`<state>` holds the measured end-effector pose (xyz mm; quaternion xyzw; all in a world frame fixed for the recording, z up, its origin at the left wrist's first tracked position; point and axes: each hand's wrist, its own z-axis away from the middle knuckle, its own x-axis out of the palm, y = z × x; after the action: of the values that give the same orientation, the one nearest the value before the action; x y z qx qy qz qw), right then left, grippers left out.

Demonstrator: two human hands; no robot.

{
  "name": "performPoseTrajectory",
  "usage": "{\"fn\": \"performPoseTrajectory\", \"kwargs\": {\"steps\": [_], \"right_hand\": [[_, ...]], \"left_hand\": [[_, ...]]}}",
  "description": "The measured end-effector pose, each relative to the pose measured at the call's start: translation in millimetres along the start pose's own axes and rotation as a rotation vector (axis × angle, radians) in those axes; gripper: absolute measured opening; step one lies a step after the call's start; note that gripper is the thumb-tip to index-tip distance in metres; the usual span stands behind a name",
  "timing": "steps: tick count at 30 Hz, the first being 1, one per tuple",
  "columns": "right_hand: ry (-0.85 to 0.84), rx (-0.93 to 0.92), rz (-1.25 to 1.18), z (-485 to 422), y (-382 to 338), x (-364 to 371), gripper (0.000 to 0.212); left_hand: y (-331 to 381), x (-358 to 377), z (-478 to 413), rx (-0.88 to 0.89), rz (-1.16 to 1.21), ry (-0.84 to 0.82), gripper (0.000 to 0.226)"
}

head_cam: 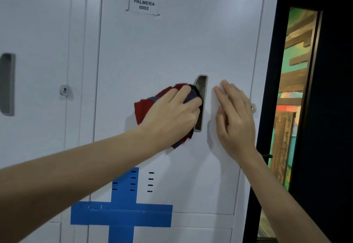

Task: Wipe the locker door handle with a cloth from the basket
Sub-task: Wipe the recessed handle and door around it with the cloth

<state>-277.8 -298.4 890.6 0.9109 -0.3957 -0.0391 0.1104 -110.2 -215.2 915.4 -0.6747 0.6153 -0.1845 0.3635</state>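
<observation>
I counted two hands, one cloth and two recessed handles in view. My left hand (172,113) was closed around the cloth (143,109), fingers curled over it, and pressed it against the left edge of the handle (201,101) on the door (172,48). My right hand (234,114) lay flat and open on the door just right of that handle, fingers together and pointing up, holding nothing.

The cloth was soft and bunched, mostly dark red with grey-blue and black patches; one part stuck out left of the hand and another hung below the wrist. It covered part of the handle's left side. The handle was a tall, narrow metal pocket, grey, with rounded corners and a slanted top. My left hand hid its middle section. The door was smooth, pale, painted metal.

One label (143,4) sat near the top of the door, a white rectangle printed "PALMERA 0002". Below the hands I saw short black vent slots (150,181) in columns of four; my left forearm crossed in front of some. Blue tape (122,214) formed one cross over the lower door, matte and flat.

The second handle (7,84) was on the neighbouring door at far left, cut off by the frame edge. One round lock (65,90) sat between the two doors. At right, a dark frame (324,109) bordered a strip of coloured wooden planks (294,90).
</observation>
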Motion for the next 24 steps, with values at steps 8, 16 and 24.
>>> {"fn": "performPoseTrajectory", "kwargs": {"steps": [8,16,24], "right_hand": [[0.011,-0.009,0.003,0,1,0,0.039],[0.002,-0.004,-0.008,1,0,0,0.039],[-0.04,0.032,-0.065,-3,-3,-3,0.04]], "left_hand": [[-11,-2,-7,-0.035,-0.009,0.031,0.025],[1,5,5,-0.075,0.086,0.0,0.016],[28,15,27,-0.263,0.322,0.071,0.032]]}}
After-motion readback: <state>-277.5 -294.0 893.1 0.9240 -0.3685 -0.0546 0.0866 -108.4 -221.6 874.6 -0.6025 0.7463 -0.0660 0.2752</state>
